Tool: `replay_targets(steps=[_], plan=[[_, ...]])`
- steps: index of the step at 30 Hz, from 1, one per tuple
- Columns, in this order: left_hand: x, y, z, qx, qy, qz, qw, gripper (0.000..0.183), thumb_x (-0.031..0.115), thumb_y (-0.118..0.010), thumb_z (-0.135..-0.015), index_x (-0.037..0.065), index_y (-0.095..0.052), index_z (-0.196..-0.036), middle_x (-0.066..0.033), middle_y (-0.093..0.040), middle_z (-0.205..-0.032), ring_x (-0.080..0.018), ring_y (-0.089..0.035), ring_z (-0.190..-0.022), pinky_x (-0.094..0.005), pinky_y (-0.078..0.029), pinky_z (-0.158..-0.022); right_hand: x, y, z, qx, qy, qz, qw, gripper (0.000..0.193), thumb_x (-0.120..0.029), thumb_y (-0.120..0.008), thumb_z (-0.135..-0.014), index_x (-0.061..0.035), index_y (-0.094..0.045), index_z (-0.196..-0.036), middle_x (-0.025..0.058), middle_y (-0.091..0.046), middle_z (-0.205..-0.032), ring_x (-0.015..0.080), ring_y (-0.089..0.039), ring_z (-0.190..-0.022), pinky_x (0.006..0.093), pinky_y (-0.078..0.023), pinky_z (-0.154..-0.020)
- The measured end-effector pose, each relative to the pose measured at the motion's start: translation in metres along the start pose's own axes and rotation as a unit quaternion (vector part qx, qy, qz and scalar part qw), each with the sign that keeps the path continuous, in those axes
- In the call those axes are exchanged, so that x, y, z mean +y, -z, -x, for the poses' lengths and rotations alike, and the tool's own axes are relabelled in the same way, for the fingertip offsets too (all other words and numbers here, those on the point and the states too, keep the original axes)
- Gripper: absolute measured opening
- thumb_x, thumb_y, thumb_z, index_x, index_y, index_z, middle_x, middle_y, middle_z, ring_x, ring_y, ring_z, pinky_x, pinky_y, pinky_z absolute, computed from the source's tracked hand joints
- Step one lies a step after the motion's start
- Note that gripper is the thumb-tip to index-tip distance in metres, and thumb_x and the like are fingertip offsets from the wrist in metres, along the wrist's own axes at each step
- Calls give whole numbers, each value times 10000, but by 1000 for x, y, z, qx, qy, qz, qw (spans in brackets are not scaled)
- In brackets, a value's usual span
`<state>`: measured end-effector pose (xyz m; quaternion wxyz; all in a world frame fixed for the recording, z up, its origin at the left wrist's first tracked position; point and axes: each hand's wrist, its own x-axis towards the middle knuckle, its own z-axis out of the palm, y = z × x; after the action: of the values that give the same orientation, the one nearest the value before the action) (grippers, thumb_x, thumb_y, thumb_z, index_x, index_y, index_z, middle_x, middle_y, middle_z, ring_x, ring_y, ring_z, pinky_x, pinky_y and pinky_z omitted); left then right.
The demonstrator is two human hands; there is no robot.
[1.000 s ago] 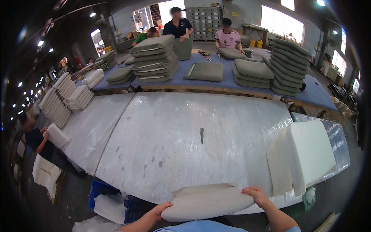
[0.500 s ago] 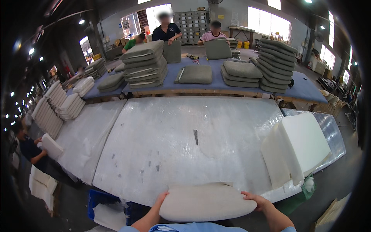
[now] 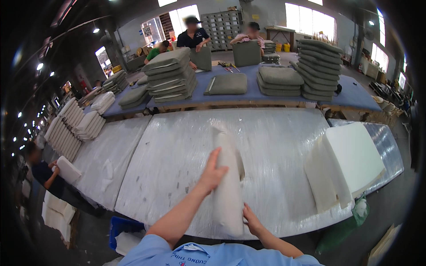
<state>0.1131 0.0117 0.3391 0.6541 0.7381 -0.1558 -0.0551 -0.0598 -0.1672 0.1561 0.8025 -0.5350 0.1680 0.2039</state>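
A cream, fabric-covered cushion (image 3: 228, 190) is tilted up on its narrow edge over the plastic-wrapped table (image 3: 177, 146), its long side running away from me. My left hand (image 3: 213, 174) presses on its left face, thumb over the upper edge and fingers reaching toward the far end. At the near right side, my right hand (image 3: 251, 220) holds it low, fingers partly behind the cushion. Both hands grip this cushion between them. A loose flap of cover or gap shows dark on its right side.
To the right stand white foam pieces (image 3: 355, 155) with cream covers draped beside them. Beyond, a blue table (image 3: 177, 95) carries stacks of grey-green cushions (image 3: 317, 71), with co-workers behind. A blue bin (image 3: 120, 230) and a green bag (image 3: 350, 226) are near me. Another person (image 3: 49, 173) works at left.
The cushion has swung from lying crosswise at the table's near edge to standing on edge lengthwise, farther over the table. My left hand moved forward onto its side; the right came inward.
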Motion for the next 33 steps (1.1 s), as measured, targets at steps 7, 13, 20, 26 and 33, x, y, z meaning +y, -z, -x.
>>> replay_targets(steps=[7,13,20,26,33], plan=[[-29,-59,16,-45,-17,-55,997,917,149,-662,-889,62,-185,-1668,-242,-257,-1669,-387,-221,-1571,-464,-214,-1282,-123,-49,-25,12,335,58,940,685,-391,-345,-1150,40,-169,-1653,216,-185,-1725,314,-182,-1599,396,-157,-1294],[-19,-61,-4,-66,7,-95,993,864,121,-615,-961,61,-146,-1685,-201,-224,-1714,-317,-232,-1586,-401,-243,-1270,-133,-45,-43,51,374,95,921,638,-348,-334,-1153,51,-219,-1637,214,-249,-1704,326,-220,-1589,400,-173,-1292],[-22,-48,-55,-62,56,-76,994,850,216,-587,-1006,48,-108,-1687,-233,-222,-1717,-336,-264,-1578,-398,-266,-1258,-143,-52,-60,56,377,112,918,596,-210,-415,-1123,56,-246,-1628,209,-273,-1697,300,-238,-1586,396,-166,-1294],[-25,-48,-112,-24,120,-107,987,797,298,-608,-986,5,-251,-1636,-275,-425,-1596,-355,-462,-1452,-410,-398,-1167,-143,-57,-61,51,373,105,920,577,-198,-412,-1119,36,-275,-1628,203,-298,-1687,294,-256,-1580,392,-182,-1289],[-34,-55,-163,-69,138,-155,976,473,315,-579,-961,-98,-689,-1163,-226,-732,-1093,-316,-714,-958,-447,-555,-874,-130,-47,-55,76,370,108,920,567,-224,-382,-1129,11,-282,-1635,203,-330,-1670,289,-292,-1562,386,-207,-1278]])
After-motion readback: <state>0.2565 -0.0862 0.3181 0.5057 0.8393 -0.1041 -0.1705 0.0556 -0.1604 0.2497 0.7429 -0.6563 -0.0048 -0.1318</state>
